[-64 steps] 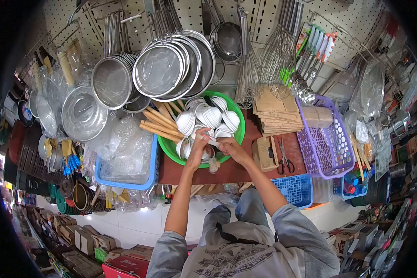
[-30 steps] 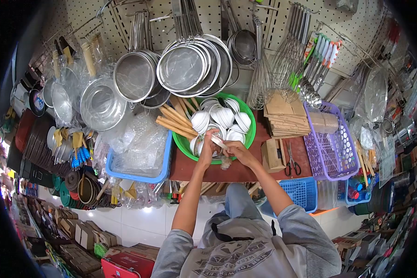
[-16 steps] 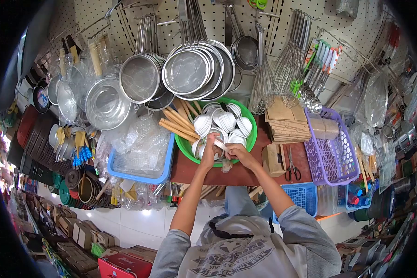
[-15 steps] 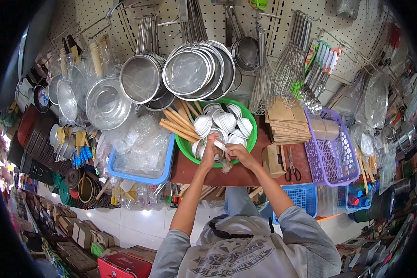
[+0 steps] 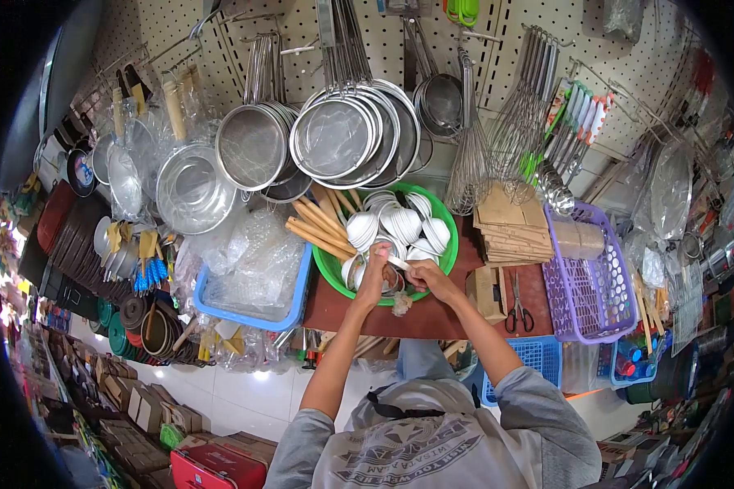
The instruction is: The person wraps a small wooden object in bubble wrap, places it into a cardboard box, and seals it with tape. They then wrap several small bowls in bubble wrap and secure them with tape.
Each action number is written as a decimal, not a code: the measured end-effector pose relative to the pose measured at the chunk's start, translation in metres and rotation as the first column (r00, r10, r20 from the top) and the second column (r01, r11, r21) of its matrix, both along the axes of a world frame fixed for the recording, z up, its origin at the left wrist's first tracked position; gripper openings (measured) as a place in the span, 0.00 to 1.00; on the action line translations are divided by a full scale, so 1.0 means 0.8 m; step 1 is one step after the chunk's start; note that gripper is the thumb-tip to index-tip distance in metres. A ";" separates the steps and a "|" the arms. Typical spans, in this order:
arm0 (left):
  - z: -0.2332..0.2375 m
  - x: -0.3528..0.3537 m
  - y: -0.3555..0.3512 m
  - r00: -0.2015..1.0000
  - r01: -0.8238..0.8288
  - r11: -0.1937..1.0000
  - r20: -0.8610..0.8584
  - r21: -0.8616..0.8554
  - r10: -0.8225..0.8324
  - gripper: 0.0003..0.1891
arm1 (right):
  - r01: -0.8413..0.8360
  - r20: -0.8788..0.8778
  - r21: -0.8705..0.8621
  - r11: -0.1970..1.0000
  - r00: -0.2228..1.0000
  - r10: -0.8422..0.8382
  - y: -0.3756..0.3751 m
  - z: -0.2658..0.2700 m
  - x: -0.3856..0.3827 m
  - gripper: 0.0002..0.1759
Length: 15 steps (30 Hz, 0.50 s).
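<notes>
A round green basin holds stacks of small white dishes and several wooden handles. My left hand is closed on a white dish, seen nearly edge-on, above the basin's near side. Close to its right end is my right hand, its fingers curled together; what they pinch, if anything, is too small to make out. A crumpled bit of clear plastic sits below the hands at the basin's near rim.
Left of the basin is a blue tray of clear plastic wrap. On the right are flat brown cardboard pieces, a small carton, scissors and a purple basket. Strainers and whisks hang overhead.
My right hand has shifted slightly right and down, away from the white dish's end. The left hand keeps its hold. The whole view has moved a little as the head tilted.
</notes>
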<state>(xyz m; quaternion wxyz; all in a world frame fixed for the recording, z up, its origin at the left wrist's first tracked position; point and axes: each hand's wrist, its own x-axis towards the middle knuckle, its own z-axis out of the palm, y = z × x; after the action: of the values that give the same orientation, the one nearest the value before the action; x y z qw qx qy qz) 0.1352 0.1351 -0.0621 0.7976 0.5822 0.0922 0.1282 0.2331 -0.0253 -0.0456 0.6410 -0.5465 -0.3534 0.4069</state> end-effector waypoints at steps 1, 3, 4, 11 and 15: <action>0.004 -0.001 -0.003 1.000 -0.006 0.998 -0.012 0.056 0.006 0.24 | 0.016 0.005 -0.022 1.000 1.000 -0.016 0.000 0.000 0.000 0.12; 0.004 0.000 -0.007 0.999 -0.032 0.971 -0.025 0.236 0.039 0.23 | 0.048 0.015 -0.064 0.997 0.999 -0.047 0.001 0.000 -0.002 0.13; 0.000 0.001 -0.009 0.998 -0.052 0.933 -0.024 0.356 0.065 0.23 | 0.046 -0.011 -0.072 0.996 0.999 -0.047 0.002 0.000 -0.001 0.13; -0.002 -0.001 -0.001 0.998 -0.043 0.999 -0.035 -0.009 0.043 0.18 | -0.027 -0.033 -0.047 0.999 0.999 0.026 0.001 0.001 0.003 0.14; -0.006 -0.001 -0.001 0.999 -0.024 0.999 -0.033 0.037 0.025 0.20 | -0.031 -0.030 -0.048 0.998 0.999 0.029 0.000 -0.003 0.004 0.14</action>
<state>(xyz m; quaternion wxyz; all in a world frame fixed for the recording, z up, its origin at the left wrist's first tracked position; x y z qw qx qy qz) 0.1346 0.1345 -0.0672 0.7837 0.5973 0.1102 0.1299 0.2362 -0.0249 -0.0477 0.6266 -0.5504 -0.3420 0.4329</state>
